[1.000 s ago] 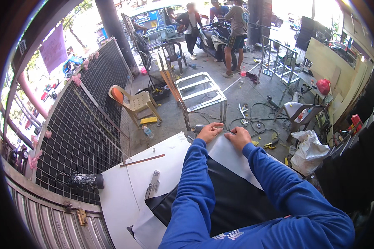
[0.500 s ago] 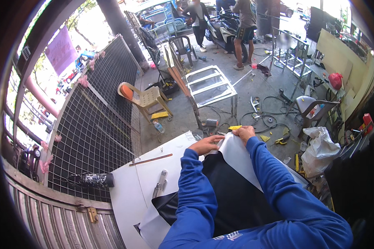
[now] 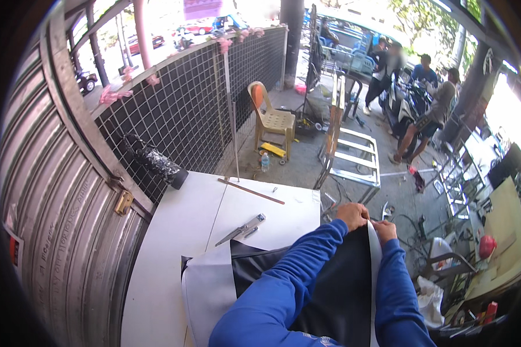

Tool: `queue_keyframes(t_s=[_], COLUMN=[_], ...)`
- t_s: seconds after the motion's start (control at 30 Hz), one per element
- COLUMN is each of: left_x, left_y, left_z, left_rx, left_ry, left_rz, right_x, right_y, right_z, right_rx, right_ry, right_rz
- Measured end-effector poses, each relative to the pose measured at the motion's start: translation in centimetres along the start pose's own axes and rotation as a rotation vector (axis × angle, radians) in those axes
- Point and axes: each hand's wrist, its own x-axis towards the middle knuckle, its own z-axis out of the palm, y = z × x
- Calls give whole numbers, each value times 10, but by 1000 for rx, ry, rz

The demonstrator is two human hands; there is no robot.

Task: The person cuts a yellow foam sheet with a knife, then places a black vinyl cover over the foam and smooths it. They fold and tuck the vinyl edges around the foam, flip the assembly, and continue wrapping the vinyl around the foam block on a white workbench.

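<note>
A black sheet with a pale grey backing, like vinyl upholstery cloth, lies over the white tabletop. At its far right corner my left hand pinches the edge with fingers closed. Close beside it, my right hand is also closed on that edge, where a narrow strip of the pale backing shows. The nearer left part of the sheet is folded over, pale side up. To the left of my sleeve rest a grey utility knife and a small piece beside it. No yellow piece shows at my right fingers now.
A thin brown strip lies toward the table's far edge. A dark patterned bottle is by the mesh fence at left. Beyond stand a beige chair and a metal frame. Cables and tools litter the floor; people gather around a motorcycle.
My view has swung left, showing more of the shutter and fence. My hands have come closer together at the sheet's corner. The yellow piece at my right fingers is out of sight.
</note>
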Motion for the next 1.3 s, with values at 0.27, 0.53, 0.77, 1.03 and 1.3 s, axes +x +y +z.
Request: queue_keyframes(t_s=[0.27, 0.53, 0.77, 1.03, 1.3], left_x=[3, 27, 64, 83, 97], left_y=[-10, -52, -105, -135, -169], left_z=[18, 54, 87, 101, 128], left_rx=[-56, -394, -276, -182, -75], left_ry=[71, -69, -272, -569, -888], left_rz=[-168, -247, -308, -254, -316], right_x=[-78, -40, -9, 18, 48], right_y=[-91, -49, 11, 114, 282], right_z=[-4, 1, 23, 64, 144], right_rx=[-310, -83, -65, -43, -311], right_ry=[258, 216, 41, -151, -476], right_rz=[213, 471, 362, 467, -584])
